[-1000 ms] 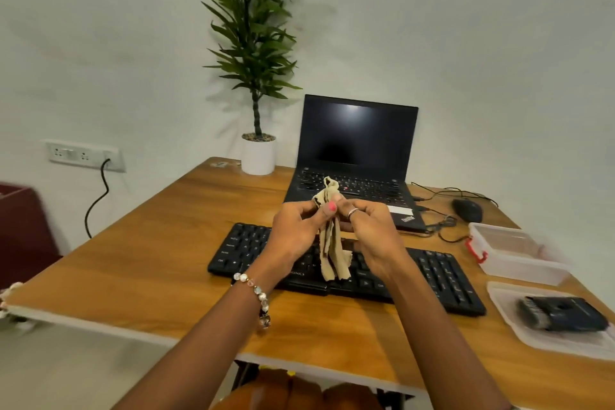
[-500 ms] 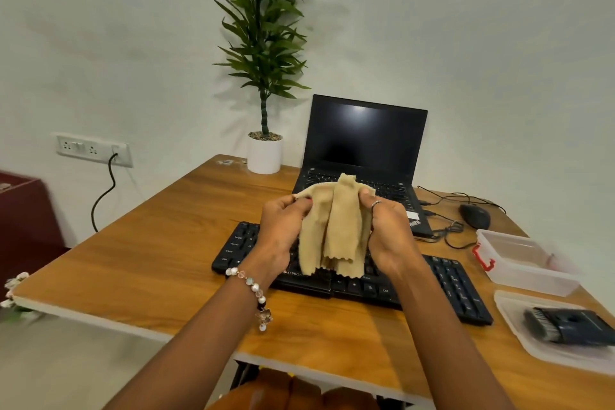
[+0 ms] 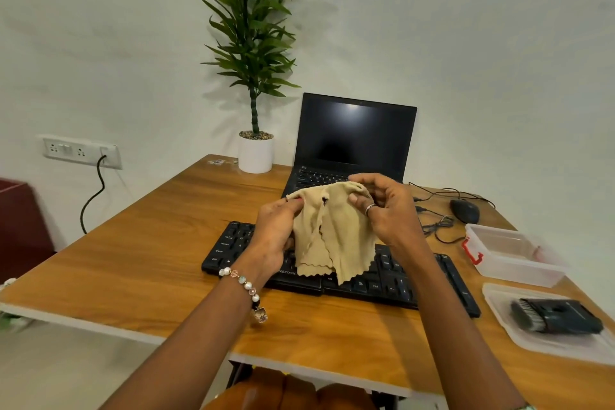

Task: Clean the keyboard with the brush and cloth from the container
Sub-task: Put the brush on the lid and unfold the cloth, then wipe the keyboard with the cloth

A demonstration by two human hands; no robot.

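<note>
The cloth (image 3: 332, 230) has spread wider since a moment ago, held mid-frame above the keyboard (image 3: 392, 280); the left hand (image 3: 276, 230) and right hand (image 3: 386, 210) pinch its top edge. The brush (image 3: 555, 315) lies lower right.

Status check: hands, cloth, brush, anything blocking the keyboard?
Left hand and right hand both pinch the cloth, spread above the keyboard. Brush lies on the lid. Nothing else on the keys.
</note>
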